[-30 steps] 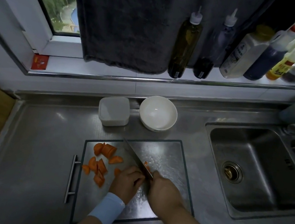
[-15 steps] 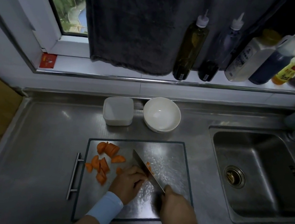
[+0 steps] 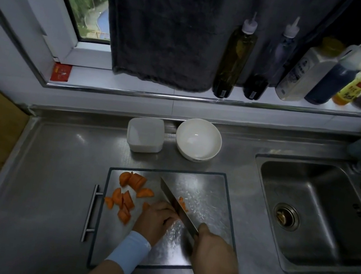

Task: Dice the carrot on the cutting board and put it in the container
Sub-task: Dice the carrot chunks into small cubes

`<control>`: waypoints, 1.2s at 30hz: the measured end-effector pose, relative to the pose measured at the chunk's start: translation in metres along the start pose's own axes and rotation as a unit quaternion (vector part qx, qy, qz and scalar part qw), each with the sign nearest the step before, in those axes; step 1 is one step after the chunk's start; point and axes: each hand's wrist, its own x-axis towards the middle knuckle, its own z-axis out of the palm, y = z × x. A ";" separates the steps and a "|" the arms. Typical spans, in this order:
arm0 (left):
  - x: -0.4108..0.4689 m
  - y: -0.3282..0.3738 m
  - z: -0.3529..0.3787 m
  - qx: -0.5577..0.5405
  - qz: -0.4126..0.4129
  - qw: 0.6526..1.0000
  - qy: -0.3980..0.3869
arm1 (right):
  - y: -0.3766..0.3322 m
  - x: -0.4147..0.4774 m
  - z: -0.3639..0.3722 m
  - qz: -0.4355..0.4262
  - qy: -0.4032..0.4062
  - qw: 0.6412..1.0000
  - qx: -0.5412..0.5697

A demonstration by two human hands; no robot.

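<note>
Fingers (image 3: 167,214) of my left hand (image 3: 155,220) are curled knuckles-forward and clamped down on a carrot piece near the middle of the dark-rimmed metal cutting board (image 3: 209,191). That piece is almost wholly hidden under the hand, and only an orange sliver (image 3: 183,205) shows on the far side of the blade. My right hand (image 3: 213,257) is wrapped tight round the handle of the broad steel kitchen knife (image 3: 177,205), whose flat lies against the left knuckles.

The loose orange carrot chunks (image 3: 126,196) lie scattered along the board's left edge, from its far-left corner to about halfway down. I judge them stiff and dense, each one light, damp on the cut faces and apt to roll or skate on this slick metal. Each wants pinning flat face down, gripped from above at the end away from the blade. They look too coarse for dice, so more cuts seem due. For the transfer I would gather them against the blade's flat rather than pinch them singly.

The white square plastic container (image 3: 145,134) stands at the back edge of the stainless steel counter (image 3: 61,164), beyond the board's far-left corner and apart from it. A white round bowl (image 3: 198,140) sits just beside it on the right. I cannot tell whether the container is lidded.
</note>
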 end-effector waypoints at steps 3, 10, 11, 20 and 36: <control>0.001 0.003 -0.001 -0.009 0.011 1.000 0.008 | 0.002 -0.003 0.001 0.006 0.001 1.000 -0.002; 0.003 0.004 -0.003 -0.018 0.002 1.000 -0.012 | 0.004 0.001 0.001 -0.010 -0.002 1.000 0.010; 0.003 0.003 -0.003 -0.020 -0.002 1.000 -0.014 | 0.003 0.004 0.002 -0.015 -0.004 1.000 0.016; 0.002 0.002 0.001 -0.022 -0.023 0.999 -0.027 | -0.010 0.035 0.014 -0.029 -0.006 0.999 0.045; -0.001 0.008 -0.004 -0.039 -0.036 0.999 -0.004 | 0.012 0.016 0.010 -0.024 -0.008 0.999 0.019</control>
